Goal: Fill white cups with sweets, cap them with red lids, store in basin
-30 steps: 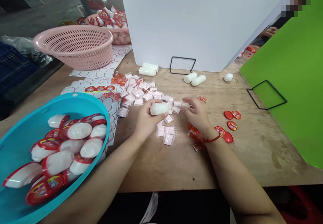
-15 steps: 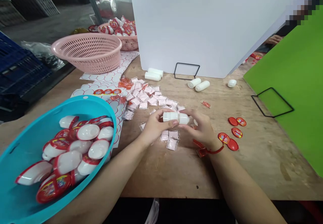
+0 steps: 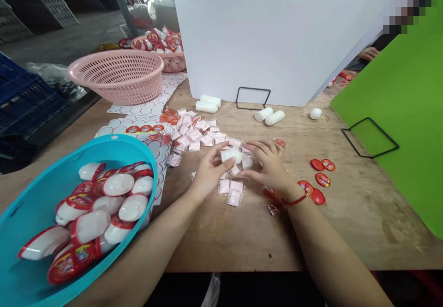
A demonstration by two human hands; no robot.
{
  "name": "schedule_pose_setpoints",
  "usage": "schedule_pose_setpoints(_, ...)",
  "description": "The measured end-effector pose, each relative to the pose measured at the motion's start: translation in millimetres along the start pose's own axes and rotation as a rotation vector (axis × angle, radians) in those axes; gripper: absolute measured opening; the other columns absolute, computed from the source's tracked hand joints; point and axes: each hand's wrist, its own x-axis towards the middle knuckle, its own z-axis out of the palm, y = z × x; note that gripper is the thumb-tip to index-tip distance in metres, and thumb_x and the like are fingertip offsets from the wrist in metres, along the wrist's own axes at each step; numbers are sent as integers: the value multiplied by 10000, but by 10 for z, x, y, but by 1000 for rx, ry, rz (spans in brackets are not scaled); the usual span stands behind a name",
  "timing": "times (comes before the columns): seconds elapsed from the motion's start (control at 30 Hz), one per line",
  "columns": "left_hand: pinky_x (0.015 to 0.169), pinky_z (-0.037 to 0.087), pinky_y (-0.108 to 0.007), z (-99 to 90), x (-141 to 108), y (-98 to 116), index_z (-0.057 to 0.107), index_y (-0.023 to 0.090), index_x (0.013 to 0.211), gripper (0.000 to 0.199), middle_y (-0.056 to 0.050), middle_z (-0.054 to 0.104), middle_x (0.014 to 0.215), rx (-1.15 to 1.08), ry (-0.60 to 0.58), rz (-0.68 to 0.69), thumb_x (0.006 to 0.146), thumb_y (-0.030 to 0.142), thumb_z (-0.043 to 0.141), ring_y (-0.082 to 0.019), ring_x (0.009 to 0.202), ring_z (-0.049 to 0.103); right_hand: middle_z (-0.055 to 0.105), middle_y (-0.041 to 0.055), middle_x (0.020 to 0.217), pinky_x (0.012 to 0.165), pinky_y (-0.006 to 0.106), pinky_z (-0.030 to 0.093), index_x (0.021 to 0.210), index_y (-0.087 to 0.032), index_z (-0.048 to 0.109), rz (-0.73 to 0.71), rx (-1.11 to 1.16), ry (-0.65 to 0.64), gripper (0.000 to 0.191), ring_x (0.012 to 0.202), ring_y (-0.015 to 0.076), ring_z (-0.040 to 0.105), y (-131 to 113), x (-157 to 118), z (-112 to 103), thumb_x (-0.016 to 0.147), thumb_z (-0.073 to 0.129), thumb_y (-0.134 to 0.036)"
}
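Observation:
My left hand (image 3: 211, 174) is closed, thumb and fingers pinching a white plastic cylinder (image 3: 231, 155) that lies roughly level above the table. Facing it, my right hand (image 3: 268, 165) has its thumb and fingers spread apart. A small whitish piece (image 3: 247, 161) shows between those fingertips, blurred; I cannot tell whether it touches them. Around and beneath both hands lie small pale pink sachets (image 3: 224, 186), with a larger heap of sachets (image 3: 195, 135) behind the left hand. Red packets (image 3: 272, 193) rest beside my right wrist.
At left stands a turquoise basin (image 3: 138, 143) of white-and-red shells. Behind it is a pink basket (image 3: 117, 83). White tubes (image 3: 206, 107) lie by a white board (image 3: 242, 34). Red oval pieces (image 3: 322, 180) lie at right, near a green board (image 3: 398, 99). A person's hand shows behind it.
The right hand's fingers have spread from the white object that both hands held. The smaller right part now appears apart from the cylinder in my left hand. The view has shifted slightly.

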Motion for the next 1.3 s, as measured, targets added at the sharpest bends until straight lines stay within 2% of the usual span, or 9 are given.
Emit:
schedule_pose_setpoints(0.13, 777, 580, -298, 36, -25, 19, 662, 196, 1046, 497, -40, 736, 960, -17, -88, -85, 650, 357, 916, -177, 877, 695, 734, 55, 1224, 1044, 493, 372, 1335, -316, 600, -111, 245, 27, 488, 1087, 270, 659, -79, 6, -7, 920, 682, -558)
schedule_pose_setpoints(0.23, 786, 582, -291, 31, -13, 45, 682, 187, 1007, 486, -43, 739, 975, -112, -16, -153, 639, 398, 920, -163, 873, 700, 767, 47, 1126, 955, 444, 441, 1241, -294, 663, -106, 278, 100, 372, 1001, 258, 691, -92, 5, -53, 927, 692, -491)
schedule_pose_setpoints(0.37, 812, 565, -282, -29, 36, 49, 709, 204, 1063, 499, -48, 740, 1051, -37, 92, -55, 653, 410, 907, -156, 898, 698, 758, 63, 1167, 979, 472, 410, 1206, -287, 701, -9, 149, 47, 367, 1060, 285, 675, -23, 13, -118, 898, 714, -487)
schedule_pose_setpoints(0.5, 871, 548, -303, -69, 63, -34, 729, 209, 1057, 457, -56, 734, 1112, 140, 65, 57, 668, 380, 899, -170, 943, 689, 715, 88, 1279, 1052, 513, 340, 1285, -293, 669, -69, 15, -89, 499, 1196, 321, 617, 13, 28, -64, 870, 734, -562)
schedule_pose_setpoints(0.6, 847, 564, -323, -49, 44, -99, 716, 198, 1062, 471, -74, 730, 1094, 165, 10, 14, 670, 386, 896, -193, 956, 692, 686, 105, 1330, 1058, 507, 354, 1405, -275, 570, -85, 54, -62, 653, 1235, 318, 598, -34, 29, 21, 867, 715, -615)
schedule_pose_setpoints(0.77, 708, 580, -291, 38, -6, -70, 669, 201, 1010, 515, -31, 703, 943, 44, -12, -86, 614, 407, 924, -171, 823, 687, 754, 66, 1185, 1117, 514, 318, 1263, -294, 655, -93, 169, 2, 454, 1141, 286, 659, -132, 15, 73, 899, 707, -560)
schedule_pose_setpoints(0.93, 663, 528, -221, -4, 49, 66, 648, 195, 919, 518, 6, 672, 884, -101, 187, -90, 575, 457, 932, -104, 734, 633, 761, 80, 1149, 1025, 492, 440, 1245, -270, 668, -5, 262, 94, 426, 1042, 288, 690, -28, 24, -37, 901, 701, -518)
schedule_pose_setpoints(1.1, 807, 509, -254, -64, 81, 42, 712, 208, 1039, 386, -19, 698, 999, 123, 212, 137, 721, 374, 854, -124, 866, 636, 720, 98, 1261, 1067, 556, 428, 1243, -261, 669, 172, 227, 101, 411, 1192, 336, 635, 127, 36, -84, 897, 681, -481)
schedule_pose_setpoints(1.3, 884, 499, -314, 2, 35, -19, 652, 212, 1120, 445, -36, 691, 1101, 234, 146, 150, 699, 250, 789, -188, 983, 641, 532, 72, 1539, 1185, 701, 195, 1289, -319, 682, 190, 119, -24, 421, 1489, 398, 350, 199, 27, 24, 917, 645, -512)
